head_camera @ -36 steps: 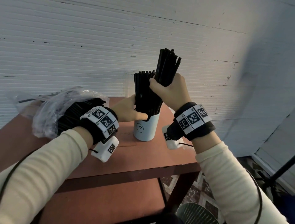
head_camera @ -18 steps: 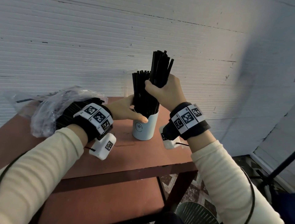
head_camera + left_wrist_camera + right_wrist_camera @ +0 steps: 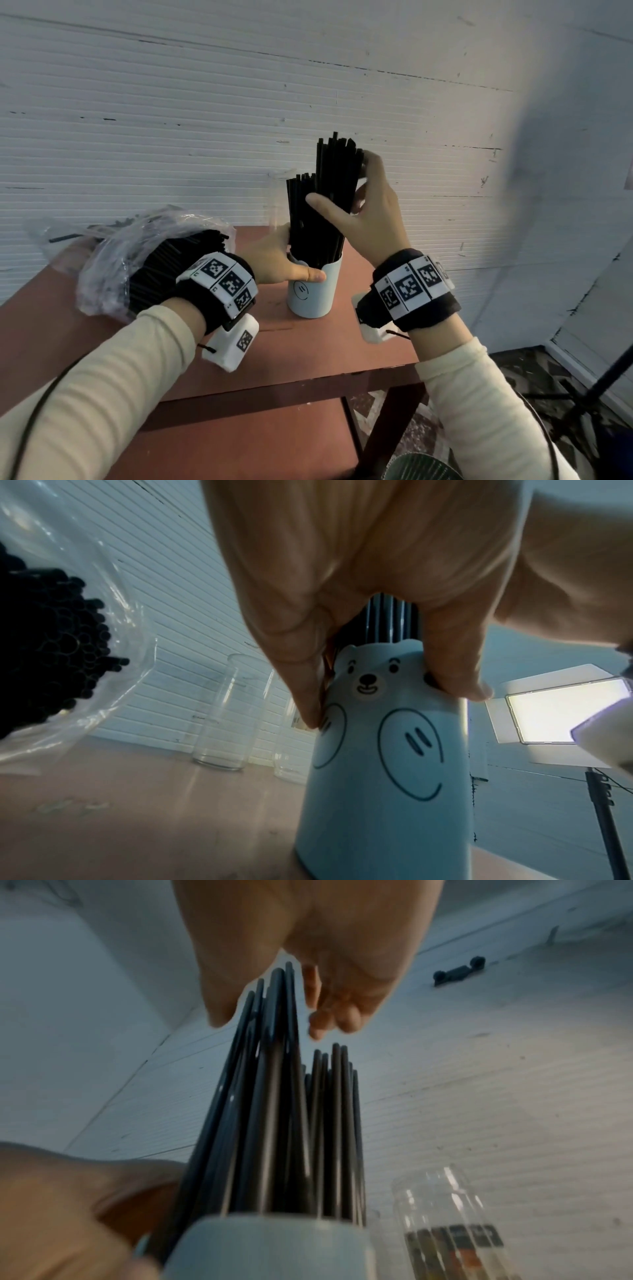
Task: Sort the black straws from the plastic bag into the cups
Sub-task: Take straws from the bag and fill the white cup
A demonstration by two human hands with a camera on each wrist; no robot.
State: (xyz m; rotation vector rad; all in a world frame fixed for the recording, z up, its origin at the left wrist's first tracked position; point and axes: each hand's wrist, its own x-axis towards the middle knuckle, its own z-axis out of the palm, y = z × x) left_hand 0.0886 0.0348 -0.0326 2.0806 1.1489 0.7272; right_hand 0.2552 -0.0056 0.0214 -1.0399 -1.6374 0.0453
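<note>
The head camera looks forward and down over both forearms at the table [image 3: 359, 356] against the wall. Each wrist camera sits low and very close, looking up along its palm. All three share the pale blue cup [image 3: 313, 291] of black straws [image 3: 274, 1123].

One blue cup [image 3: 313, 291] — two glass jars [image 3: 227, 715] — one bag [image 3: 113, 253]

The right hand [image 3: 371, 209] is loosening its fist around the taller bunch of straws [image 3: 337, 181]: its fingers [image 3: 375, 168] are opening out and sliding up toward the tips, with only the thumb and fingertips touching now. The bunch, tilted a second ago, is straightening and sinking lower into the cup [image 3: 313, 291] beside the shorter straws.
</note>
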